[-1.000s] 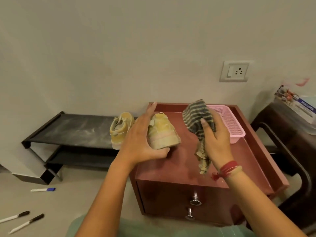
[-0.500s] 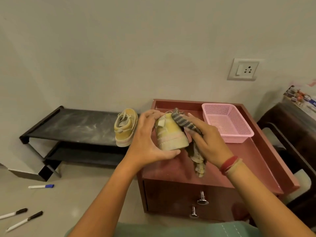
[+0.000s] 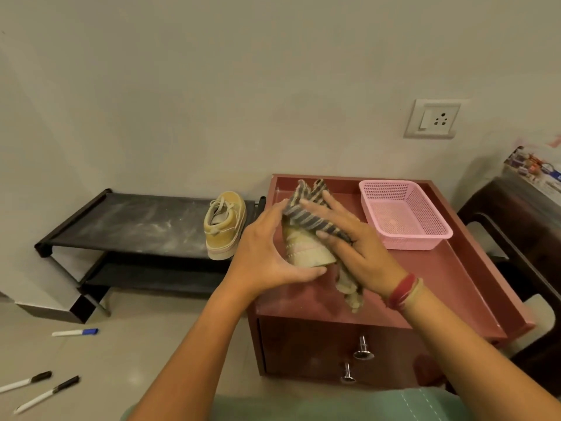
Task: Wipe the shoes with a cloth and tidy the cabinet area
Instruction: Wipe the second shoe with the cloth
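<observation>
My left hand [image 3: 267, 250] grips a small yellow shoe [image 3: 306, 250] by its left side and heel, just above the red cabinet top [image 3: 431, 281]. My right hand [image 3: 355, 247] presses a grey striped cloth [image 3: 315, 214] over the top and right side of that shoe; the cloth's loose end hangs below my wrist. Most of the shoe's upper is hidden under the cloth. A second yellow shoe [image 3: 224, 223] stands on the dusty black shoe rack [image 3: 127, 223], to the left of the cabinet.
An empty pink plastic basket [image 3: 405, 217] sits at the cabinet's back right. Two metal drawer knobs [image 3: 362, 350] face me. Three markers [image 3: 74, 332] lie on the floor at left. A dark table [image 3: 516, 226] stands right of the cabinet, under a wall socket [image 3: 432, 118].
My right hand brought the cloth from the air onto the shoe and now rubs it further up over the top. My left hand keeps its hold on the shoe.
</observation>
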